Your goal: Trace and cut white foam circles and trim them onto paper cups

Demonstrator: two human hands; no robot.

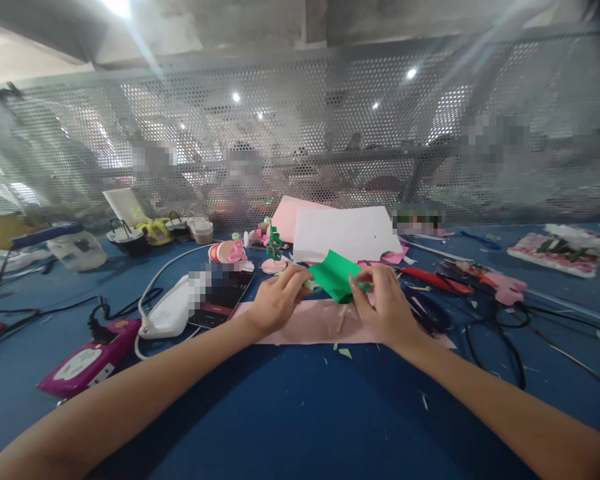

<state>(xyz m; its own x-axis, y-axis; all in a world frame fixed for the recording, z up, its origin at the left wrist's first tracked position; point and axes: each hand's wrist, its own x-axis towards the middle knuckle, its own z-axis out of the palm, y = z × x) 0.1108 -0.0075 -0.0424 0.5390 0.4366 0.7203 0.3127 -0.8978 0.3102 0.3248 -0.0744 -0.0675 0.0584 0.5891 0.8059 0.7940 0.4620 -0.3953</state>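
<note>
A sheet of bright green paper (334,273) is held up off the table, its lower edge curled into a roll. My right hand (384,301) pinches its right side between thumb and fingers. At the paper's left edge my left hand (281,297) is closed, with a pale green bit showing by its fingertips. Beneath both hands lies a strip of pink paper (300,327), with a small tan stick (341,319) on it. Just behind stands a green paper spiral (274,244) on a round pink base (273,267).
A phone (225,297), a white charger (167,308) and a purple power strip (93,357) lie at the left. White paper (345,233) stands behind. On the right are a red-handled tool (437,280), dark scissors (433,313) and black cables (520,353).
</note>
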